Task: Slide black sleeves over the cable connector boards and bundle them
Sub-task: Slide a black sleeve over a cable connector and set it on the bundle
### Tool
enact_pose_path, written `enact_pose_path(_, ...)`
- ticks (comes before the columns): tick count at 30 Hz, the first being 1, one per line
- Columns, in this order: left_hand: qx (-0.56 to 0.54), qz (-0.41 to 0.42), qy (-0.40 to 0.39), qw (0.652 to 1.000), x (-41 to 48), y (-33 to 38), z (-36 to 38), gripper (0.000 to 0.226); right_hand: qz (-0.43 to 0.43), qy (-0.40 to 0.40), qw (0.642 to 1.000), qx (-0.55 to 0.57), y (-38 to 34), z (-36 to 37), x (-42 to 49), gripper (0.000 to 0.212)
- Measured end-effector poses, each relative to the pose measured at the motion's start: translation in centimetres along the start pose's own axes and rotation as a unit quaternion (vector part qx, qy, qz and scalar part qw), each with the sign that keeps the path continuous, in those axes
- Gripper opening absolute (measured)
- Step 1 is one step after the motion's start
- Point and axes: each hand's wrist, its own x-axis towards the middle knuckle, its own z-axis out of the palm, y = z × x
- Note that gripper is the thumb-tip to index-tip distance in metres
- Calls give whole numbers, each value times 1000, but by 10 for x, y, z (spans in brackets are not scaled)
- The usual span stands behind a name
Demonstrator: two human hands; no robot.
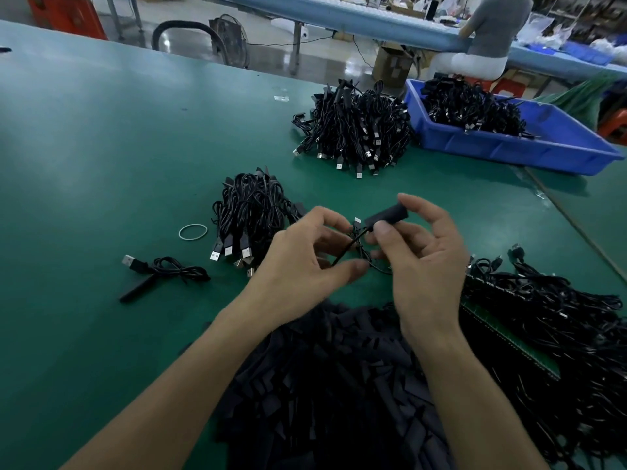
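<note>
- The right hand (424, 259), right of the frame's centre, pinches a black sleeve (386, 214) between thumb and forefinger; its other fingers curl loosely below
- The sleeve lies slanted at the top of that hand, its lower end towards the left hand (305, 252)
- The left hand, just left of centre, pinches a thin black cable (349, 247) between thumb and fingers; the cable runs up from its thumb towards the sleeve's lower end
- A small pale connector tip (357, 220) shows between the two hands, just beside the sleeve's mouth; I cannot tell whether it is inside the sleeve
- Under both forearms, at the bottom centre, lies a heap of loose black sleeves (339, 385)
- At the right edge sprawls a tangle of unsleeved cables (559, 320) over a long green strip (509, 344)
- Left of the hands stands a bundle of cables (251, 212) with USB plugs pointing down; a rubber band (193, 231) lies just beside it; further left lies one sleeved cable (159, 271), apart from the rest
- In the upper centre sits a larger pile of cables (356, 130); right of it, a blue bin (509, 144) holds more
- All of it rests on a green table (101, 147); a seated person (492, 28) is at the upper right
</note>
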Motion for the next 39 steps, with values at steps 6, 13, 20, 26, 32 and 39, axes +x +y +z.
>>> enact_pose_path(6,138,8,-54,989,-3,-3,6,15,31,-8,999,30,-15,-12,16,31)
enact_pose_path(13,166,35,136,976,13,1,-17,20,-9,-202,909,-365,-22,-58,41,56)
enact_pose_path(20,269,-64,229,933,56,-10,-54,32,60,-330,763,-552,-11,-75,57,21)
enact_pose_path(26,372,-62,247,893,62,-17,-47,24,43,-304,823,-478,2,-76,64,13)
enact_pose_path(32,239,98,48,965,51,-2,20,16,50,-359,808,-463,0,-71,79,13)
enact_pose_path(39,-10,-2,-46,999,48,-18,50,12,61,-381,846,-367,10,-75,81,5)
